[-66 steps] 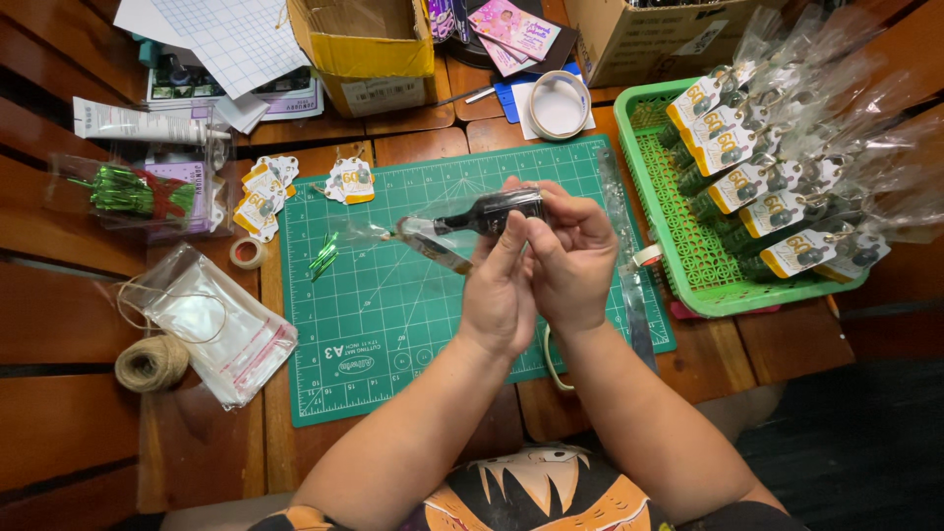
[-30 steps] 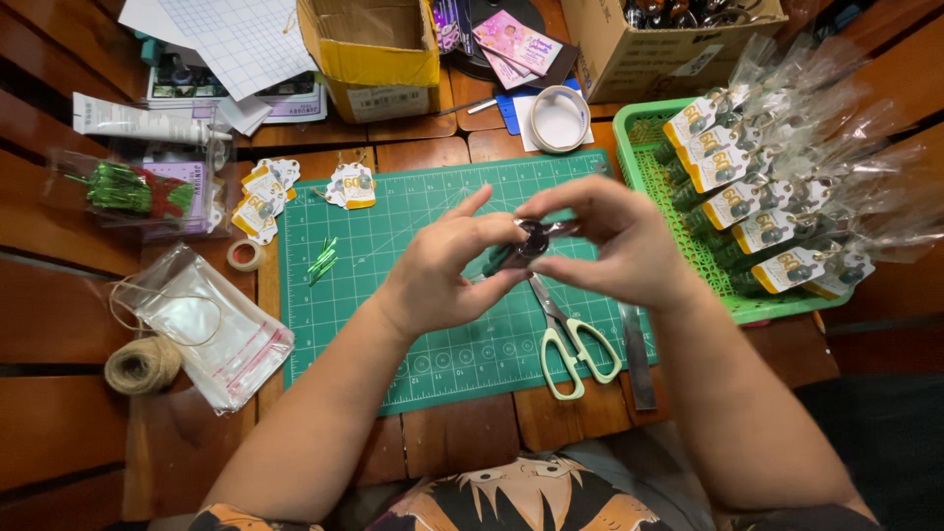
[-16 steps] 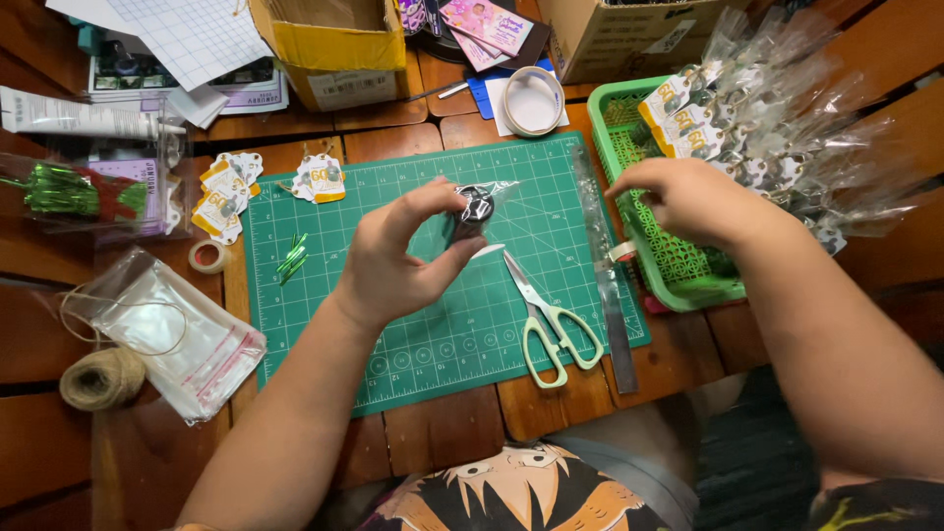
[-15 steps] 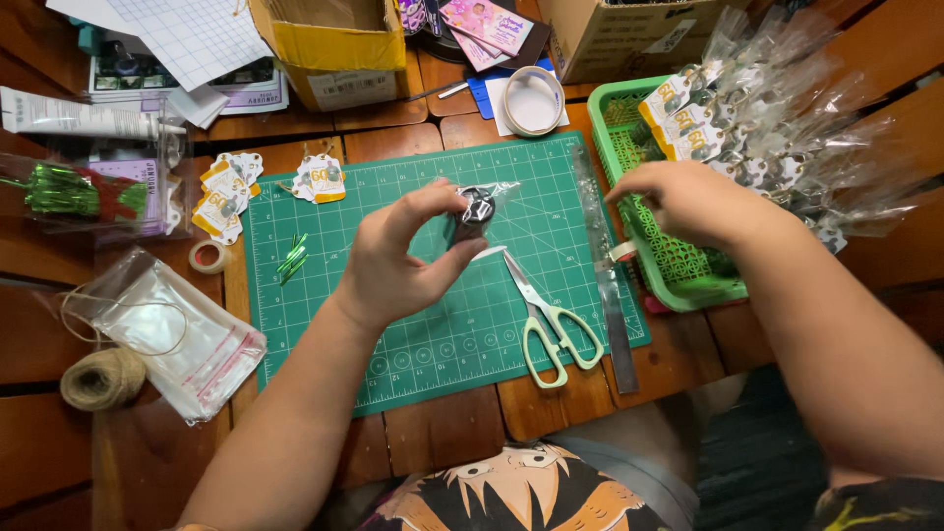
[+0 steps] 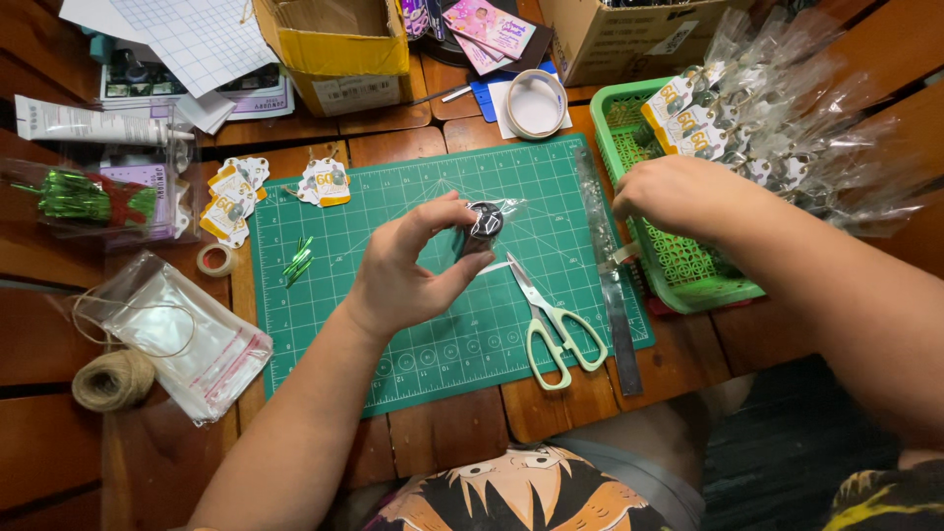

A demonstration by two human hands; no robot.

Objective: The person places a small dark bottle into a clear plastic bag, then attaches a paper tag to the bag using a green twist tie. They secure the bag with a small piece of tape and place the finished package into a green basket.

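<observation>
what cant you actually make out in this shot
- Head view: what the right hand touches at the green basket; its fingers are hidden behind the hand.
- Head view: the small dark item pinched by the left hand; clear wrap and fingers cover it, too small to identify.
- Head view: the cardboard boxes are cut off by the top edge.

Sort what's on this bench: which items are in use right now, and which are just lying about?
In use: left hand pinching a small dark wrapped item; right hand at the green basket.

Lying about: scissors, cutting mat, twine, tape roll, cardboard box.
</observation>
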